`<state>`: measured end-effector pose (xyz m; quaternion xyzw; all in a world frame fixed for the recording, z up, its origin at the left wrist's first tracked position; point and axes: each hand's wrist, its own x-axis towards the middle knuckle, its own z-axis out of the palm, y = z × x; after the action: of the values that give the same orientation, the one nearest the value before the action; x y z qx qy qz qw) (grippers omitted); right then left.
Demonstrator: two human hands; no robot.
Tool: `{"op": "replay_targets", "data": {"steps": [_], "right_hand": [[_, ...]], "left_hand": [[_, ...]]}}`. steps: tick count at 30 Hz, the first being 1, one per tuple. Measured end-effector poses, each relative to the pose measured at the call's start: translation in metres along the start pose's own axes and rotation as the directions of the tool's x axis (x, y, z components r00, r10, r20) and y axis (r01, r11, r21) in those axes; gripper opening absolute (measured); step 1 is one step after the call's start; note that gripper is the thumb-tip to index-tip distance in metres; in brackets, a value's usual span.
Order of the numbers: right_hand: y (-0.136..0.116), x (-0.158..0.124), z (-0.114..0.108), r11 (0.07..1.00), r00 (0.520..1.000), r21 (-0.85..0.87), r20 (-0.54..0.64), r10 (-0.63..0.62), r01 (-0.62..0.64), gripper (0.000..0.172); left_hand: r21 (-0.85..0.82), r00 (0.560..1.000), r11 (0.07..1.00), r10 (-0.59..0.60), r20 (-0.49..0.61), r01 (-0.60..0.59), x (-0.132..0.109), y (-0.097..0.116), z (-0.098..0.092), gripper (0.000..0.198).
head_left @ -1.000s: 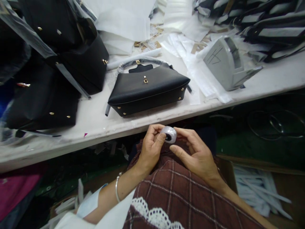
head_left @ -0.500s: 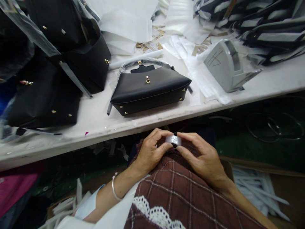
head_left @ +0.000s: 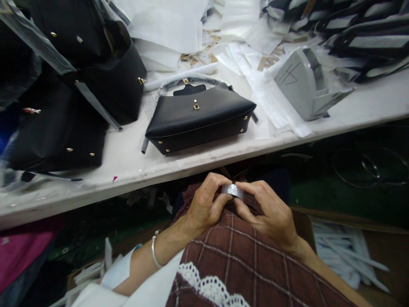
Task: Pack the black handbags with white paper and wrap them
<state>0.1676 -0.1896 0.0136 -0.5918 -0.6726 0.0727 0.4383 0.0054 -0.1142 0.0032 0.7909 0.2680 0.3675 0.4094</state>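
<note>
Over my lap, below the table edge, both hands pinch a small roll of clear tape (head_left: pixel 233 190). My left hand (head_left: pixel 206 205) grips its left side with curled fingers. My right hand (head_left: pixel 266 211) holds its right side, fingertips pressed on the roll. A black handbag (head_left: pixel 198 117) with gold studs and a clasp lies on the white table (head_left: pixel 128 164) straight ahead of my hands, its wrapped handle at the back.
More black bags (head_left: pixel 79 81) are piled at the table's left. A grey tape dispenser (head_left: pixel 303 83) stands at the right, with white paper sheets (head_left: pixel 172 30) and wrapped straps (head_left: pixel 358 30) behind. Paper scraps lie in a box (head_left: pixel 345 251) on the floor at the right.
The tape roll has turned from showing its dark hole to lying edge-on, and both hands have closed tighter around it, slightly lower over my lap.
</note>
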Motion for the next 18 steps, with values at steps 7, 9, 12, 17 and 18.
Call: {"op": "replay_targets", "data": {"steps": [7,9,12,17,18], "right_hand": [[0.009,0.001,0.006,0.999,0.994,-0.019,-0.109,0.031,-0.033,0.024],[0.011,-0.002,0.006,0.998,0.994,0.027,-0.086,0.06,-0.058,0.024],[0.013,-0.006,0.006,0.973,0.983,0.14,0.005,0.185,-0.183,0.023],[0.015,-0.011,0.008,0.86,0.917,0.321,0.163,0.363,-0.397,0.017],[0.015,-0.012,0.008,0.846,0.91,0.338,0.176,0.375,-0.414,0.016]], "left_hand": [[-0.558,0.879,0.685,-0.425,0.216,0.468,0.005,0.001,0.01,0.048],[-0.602,0.854,0.618,-0.458,0.247,0.506,0.005,0.001,0.011,0.047],[-0.572,0.85,0.646,-0.487,0.201,0.505,0.004,0.0,0.011,0.047],[-0.432,0.887,0.78,-0.445,0.125,0.453,0.004,-0.001,0.008,0.044],[-0.413,0.894,0.798,-0.433,0.116,0.44,0.004,-0.001,0.007,0.043]]}}
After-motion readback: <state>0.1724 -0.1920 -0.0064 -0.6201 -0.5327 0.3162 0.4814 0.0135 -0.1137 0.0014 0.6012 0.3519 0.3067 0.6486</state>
